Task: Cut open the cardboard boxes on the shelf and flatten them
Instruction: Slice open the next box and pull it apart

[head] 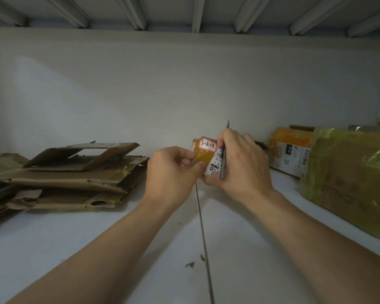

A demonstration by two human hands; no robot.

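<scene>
Yellow-taped box pinched by left hand; knife upright in curled right hand, blade tip upward.

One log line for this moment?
left hand grips small taped box | right hand holds utility knife against it | flattened cardboard left

The white shelf has a thin dark seam running front to back down its middle. At the left lies a stack of flattened cardboard. At the right stands a large green-taped box, with an orange-taped box just behind it towards the wall. Small cardboard scraps lie beside the seam near the front.
</scene>
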